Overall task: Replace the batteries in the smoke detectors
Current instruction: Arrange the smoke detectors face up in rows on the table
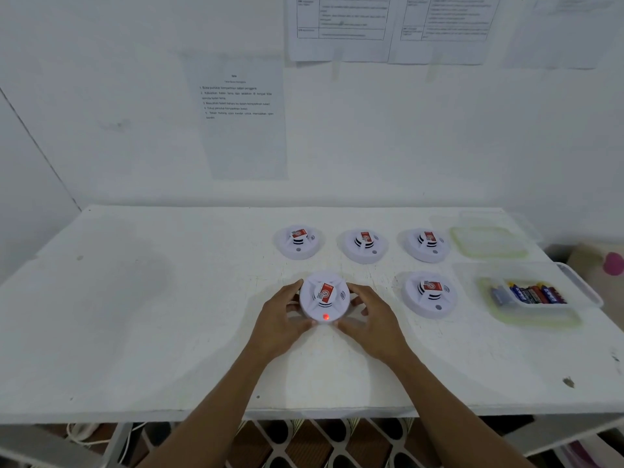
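Observation:
A round white smoke detector [324, 295] with a red label stands face up on the white table [169, 315], its red light lit at the front. My left hand [283, 319] grips its left rim and my right hand [369, 320] grips its right rim. Another detector [429, 293] lies to the right. Three more detectors stand in a row behind: left [299, 242], middle [364, 244], right [427, 244]. A clear container [580, 292] at the right holds several batteries [528, 293].
An empty clear container lid or tray [488, 241] lies at the back right. Printed sheets [241, 119] hang on the wall behind. The table's front edge runs just under my forearms, with a patterned floor below.

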The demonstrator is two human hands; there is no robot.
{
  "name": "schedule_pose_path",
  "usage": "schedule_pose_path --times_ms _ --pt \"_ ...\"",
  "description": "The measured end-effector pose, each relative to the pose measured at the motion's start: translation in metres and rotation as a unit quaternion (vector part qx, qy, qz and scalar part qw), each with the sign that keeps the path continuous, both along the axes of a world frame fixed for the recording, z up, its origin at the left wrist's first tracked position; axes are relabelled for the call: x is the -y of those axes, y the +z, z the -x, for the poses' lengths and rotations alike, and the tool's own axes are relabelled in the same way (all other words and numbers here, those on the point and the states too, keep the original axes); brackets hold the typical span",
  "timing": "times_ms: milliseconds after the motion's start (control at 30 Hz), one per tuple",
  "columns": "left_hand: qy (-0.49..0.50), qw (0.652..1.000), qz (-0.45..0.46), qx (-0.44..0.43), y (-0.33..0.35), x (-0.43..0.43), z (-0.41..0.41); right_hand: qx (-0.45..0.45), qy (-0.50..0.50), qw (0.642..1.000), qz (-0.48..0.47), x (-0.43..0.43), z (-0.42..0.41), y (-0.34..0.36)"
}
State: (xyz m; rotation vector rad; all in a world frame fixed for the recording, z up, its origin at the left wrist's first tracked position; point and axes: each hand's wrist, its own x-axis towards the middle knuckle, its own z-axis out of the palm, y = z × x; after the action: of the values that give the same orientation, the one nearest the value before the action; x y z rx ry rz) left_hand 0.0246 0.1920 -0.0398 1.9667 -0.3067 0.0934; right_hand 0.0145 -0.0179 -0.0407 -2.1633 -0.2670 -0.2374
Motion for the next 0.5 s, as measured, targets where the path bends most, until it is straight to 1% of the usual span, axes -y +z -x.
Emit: schedule_pose_path --times_ms 500 --pt "0.006 1.000 -0.013 -0.008 -0.0008 0.0016 -0.0008 0.003 -0.001 1.000 0.006 0.0006 -0.0013 -0.0025"
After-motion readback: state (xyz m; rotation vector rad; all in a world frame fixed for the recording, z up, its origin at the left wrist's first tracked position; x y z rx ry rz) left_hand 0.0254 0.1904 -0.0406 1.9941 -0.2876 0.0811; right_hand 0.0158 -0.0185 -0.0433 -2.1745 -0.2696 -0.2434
